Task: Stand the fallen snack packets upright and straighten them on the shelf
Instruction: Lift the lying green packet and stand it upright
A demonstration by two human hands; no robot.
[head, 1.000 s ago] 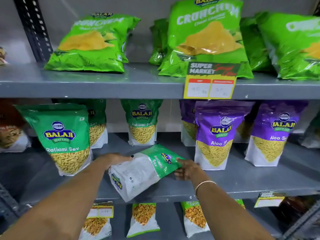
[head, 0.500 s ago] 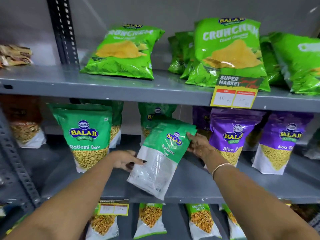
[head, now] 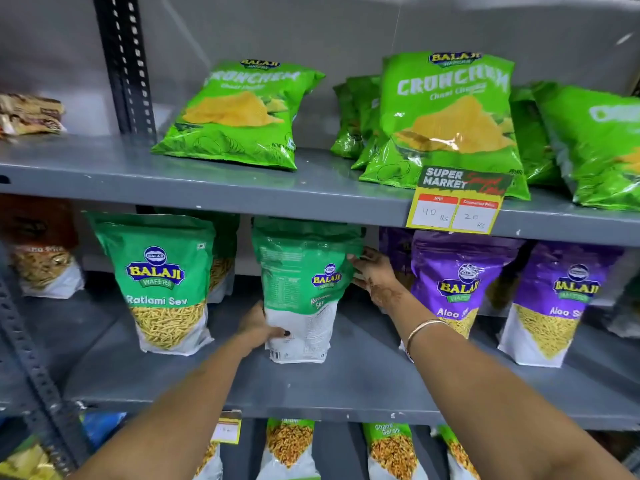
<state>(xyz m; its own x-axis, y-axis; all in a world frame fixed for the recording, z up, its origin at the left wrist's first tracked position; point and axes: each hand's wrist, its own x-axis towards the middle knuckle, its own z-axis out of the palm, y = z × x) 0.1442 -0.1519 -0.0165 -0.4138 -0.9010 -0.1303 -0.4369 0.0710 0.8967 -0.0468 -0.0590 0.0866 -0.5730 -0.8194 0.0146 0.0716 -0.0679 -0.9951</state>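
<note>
A green and white Ratlami Sev packet stands upright in the middle of the grey middle shelf, turned so its back and side print faces me. My left hand grips its lower left edge. My right hand holds its upper right edge. Another Ratlami Sev packet stands upright to the left, facing front. Two purple Aloo Sev packets stand to the right.
Green Crunchem chip bags lean back on the top shelf, with a price tag clipped to its edge. An orange packet stands at far left. More packets fill the shelf below. A slotted upright post rises at left.
The green packet went from lying tilted on the shelf to standing upright. Both hands rose with it, and the view shifted left and closer.
</note>
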